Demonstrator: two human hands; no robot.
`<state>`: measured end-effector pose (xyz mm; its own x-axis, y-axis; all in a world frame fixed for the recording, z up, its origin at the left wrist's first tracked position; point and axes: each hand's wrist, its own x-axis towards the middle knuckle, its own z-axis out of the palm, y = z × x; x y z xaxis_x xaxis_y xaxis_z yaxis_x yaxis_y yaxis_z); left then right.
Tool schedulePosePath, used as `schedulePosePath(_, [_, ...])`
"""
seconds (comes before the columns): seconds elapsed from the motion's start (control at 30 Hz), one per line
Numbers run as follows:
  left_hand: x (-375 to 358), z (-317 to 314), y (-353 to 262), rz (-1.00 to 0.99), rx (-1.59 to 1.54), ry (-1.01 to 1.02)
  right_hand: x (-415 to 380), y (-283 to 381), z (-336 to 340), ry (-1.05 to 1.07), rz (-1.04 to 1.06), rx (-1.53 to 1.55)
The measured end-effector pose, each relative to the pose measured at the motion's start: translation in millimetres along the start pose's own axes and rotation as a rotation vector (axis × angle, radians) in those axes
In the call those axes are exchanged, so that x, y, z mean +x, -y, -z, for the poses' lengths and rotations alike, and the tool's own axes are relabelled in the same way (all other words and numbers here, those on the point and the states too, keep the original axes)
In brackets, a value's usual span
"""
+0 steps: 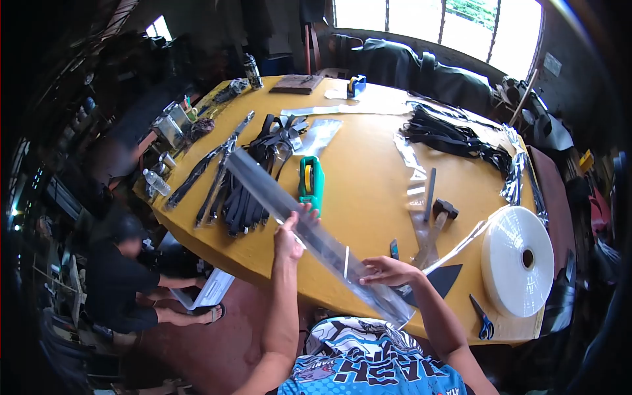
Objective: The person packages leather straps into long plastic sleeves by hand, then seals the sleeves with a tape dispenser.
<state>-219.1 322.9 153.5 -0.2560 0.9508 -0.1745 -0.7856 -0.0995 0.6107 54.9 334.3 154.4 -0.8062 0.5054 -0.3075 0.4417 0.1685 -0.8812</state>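
Note:
A long, shiny strip of clear plastic [322, 243] slants across in front of me, above the table's near edge. My left hand [289, 240] is closed around its middle, thumb on the near edge and fingertips showing past the far one. My right hand [393, 271] is closed on the lower part, its fingers bent over the upper face; the thumb is hidden. Just beyond my left hand stands a green tape dispenser [311, 184] with yellow tape. The strip's far end overlaps a pile of black straps [247, 204] in this view.
On the yellow table [362, 171] lie a hammer [438, 227], blue-handled scissors [485, 326], a big roll of clear plastic [507, 289] and more black straps [454, 135]. A water bottle [157, 182] stands at the left edge. A person [122, 283] sits low at left by a white container [214, 288].

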Motion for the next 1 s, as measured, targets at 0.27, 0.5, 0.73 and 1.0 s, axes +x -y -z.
schedulePosePath(0.27, [18, -24, 29, 0.15, 0.005, 0.016, -8, -39, 15, 0.144, -0.029, 0.269])
schedulePosePath(0.5, [40, -38, 61, 0.284, -0.017, 0.043, -45, -48, 11, 0.004, 0.011, 0.542])
schedulePosePath(0.73, [59, -51, 68, 0.329, 0.028, 0.085, -80, -29, 9, -0.052, -0.071, 0.43])
schedulePosePath(1.0, [65, -52, 57, 0.284, 0.028, 0.105, -86, -34, -4, -0.207, -0.214, 0.277])
